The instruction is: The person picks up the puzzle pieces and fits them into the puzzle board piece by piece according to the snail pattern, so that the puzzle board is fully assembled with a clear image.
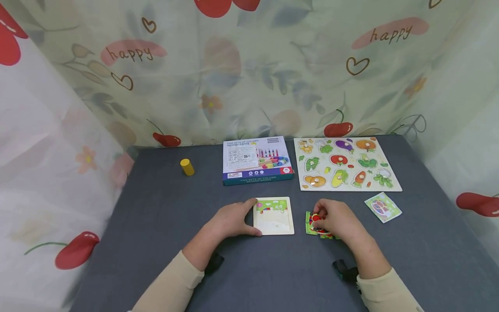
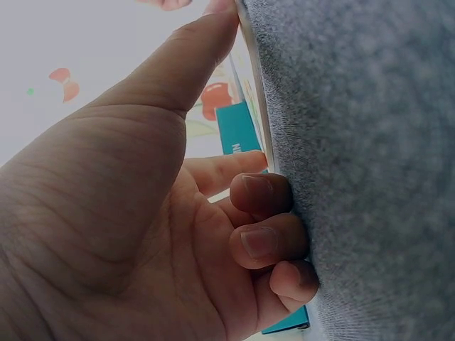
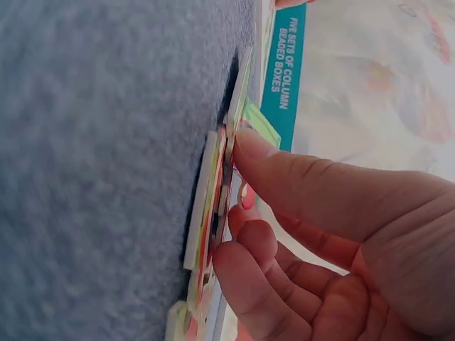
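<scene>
From the head view, the left hand (image 1: 232, 220) lies with thumb and forefinger spread, touching the left side of a pale puzzle tray (image 1: 274, 223), which sits just to that hand's right on the grey bench (image 1: 269, 273). A colourful strip (image 1: 271, 205) fills the tray's far part. The right hand (image 1: 338, 220) pinches at a small heap of bright puzzle pieces (image 1: 309, 224), right of the tray. Beyond both hands and between them lies a boxed set (image 1: 240, 158); beyond the right hand is a vegetable board (image 1: 327, 171), and to its right a small picture tile (image 1: 383, 207). A yellow cylinder (image 1: 187, 167) stands beyond and left of the left hand.

From the left wrist, thumb and forefinger reach the tray's edge, while the other 3 fingers (image 2: 259, 242) bend inward against the bench.

From the right wrist, thumb and fingertips meet the overlapping pieces, which lie in layers; how many they pinch I cannot tell.
</scene>
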A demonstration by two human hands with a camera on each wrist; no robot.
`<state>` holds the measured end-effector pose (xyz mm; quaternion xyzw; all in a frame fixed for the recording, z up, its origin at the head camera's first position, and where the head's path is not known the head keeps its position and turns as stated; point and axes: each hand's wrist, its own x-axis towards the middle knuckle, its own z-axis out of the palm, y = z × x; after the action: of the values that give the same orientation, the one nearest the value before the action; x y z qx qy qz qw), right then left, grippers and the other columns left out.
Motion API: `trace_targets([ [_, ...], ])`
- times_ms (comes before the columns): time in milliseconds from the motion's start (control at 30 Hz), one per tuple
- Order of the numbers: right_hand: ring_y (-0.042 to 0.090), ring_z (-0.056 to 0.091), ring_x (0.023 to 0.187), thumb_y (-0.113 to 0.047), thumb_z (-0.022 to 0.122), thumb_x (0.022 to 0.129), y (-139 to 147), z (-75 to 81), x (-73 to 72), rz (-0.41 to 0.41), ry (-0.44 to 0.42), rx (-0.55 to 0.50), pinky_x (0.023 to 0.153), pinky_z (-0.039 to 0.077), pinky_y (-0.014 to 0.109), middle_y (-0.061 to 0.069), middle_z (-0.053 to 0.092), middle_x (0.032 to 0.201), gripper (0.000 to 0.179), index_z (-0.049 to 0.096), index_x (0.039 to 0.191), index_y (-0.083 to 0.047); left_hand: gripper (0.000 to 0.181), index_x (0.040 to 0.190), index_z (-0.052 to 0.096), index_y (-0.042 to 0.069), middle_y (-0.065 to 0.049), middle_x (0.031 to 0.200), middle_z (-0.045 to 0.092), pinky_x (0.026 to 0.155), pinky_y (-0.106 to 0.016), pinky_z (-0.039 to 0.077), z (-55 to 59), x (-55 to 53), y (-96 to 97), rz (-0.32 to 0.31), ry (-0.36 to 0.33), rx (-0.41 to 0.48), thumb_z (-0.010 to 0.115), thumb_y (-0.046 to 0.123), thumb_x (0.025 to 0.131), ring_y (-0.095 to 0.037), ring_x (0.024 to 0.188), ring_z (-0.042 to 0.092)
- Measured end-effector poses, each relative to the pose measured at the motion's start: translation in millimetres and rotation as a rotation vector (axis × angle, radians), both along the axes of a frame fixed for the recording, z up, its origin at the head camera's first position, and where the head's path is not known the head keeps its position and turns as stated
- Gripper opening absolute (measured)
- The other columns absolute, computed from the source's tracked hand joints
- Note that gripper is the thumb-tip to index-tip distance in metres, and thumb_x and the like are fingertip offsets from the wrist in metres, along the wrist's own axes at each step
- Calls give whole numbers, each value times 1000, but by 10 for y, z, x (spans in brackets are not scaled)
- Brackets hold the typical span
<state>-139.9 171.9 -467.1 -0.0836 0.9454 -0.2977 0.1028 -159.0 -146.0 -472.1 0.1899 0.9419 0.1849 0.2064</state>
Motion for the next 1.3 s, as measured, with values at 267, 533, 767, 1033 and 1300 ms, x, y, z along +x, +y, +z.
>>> trace_targets([
  [267,17,55,74,-12,88,80,-46,14,16,-11,-10,47,69,47,37,0,62,82,25,71,97,-6,103,158,39,16,-10,148,55,107,-53,43,8,6,-1,-1,0,10,81,64,77,-28,124,56],
  [533,16,54,69,-10,82,82,-6,6,4,29,-10,3,64,47,34,0,63,80,26,74,104,-1,104,159,38,17,-10,149,54,107,-53,43,-6,0,-11,-1,-4,9,81,65,77,-29,126,55],
  [767,17,52,65,-9,79,84,66,94,21,19,-11,-77,58,45,33,1,58,74,30,71,111,-1,104,159,38,16,-10,149,54,107,-52,43,-3,-1,-7,-3,-4,5,81,65,77,-28,125,55],
  [1033,22,51,65,-12,81,87,81,297,48,-19,-8,-134,51,44,33,4,56,77,34,68,117,-3,103,158,39,16,-11,148,55,106,-53,43,2,-2,-15,-3,-6,15,81,64,77,-28,123,56],
  [1300,21,51,67,-8,82,86,1,485,73,33,116,-198,54,44,30,3,57,81,30,69,113,-5,99,158,39,18,-10,147,55,106,-52,44,-11,-22,-33,6,-22,18,81,61,80,-27,121,56],
])
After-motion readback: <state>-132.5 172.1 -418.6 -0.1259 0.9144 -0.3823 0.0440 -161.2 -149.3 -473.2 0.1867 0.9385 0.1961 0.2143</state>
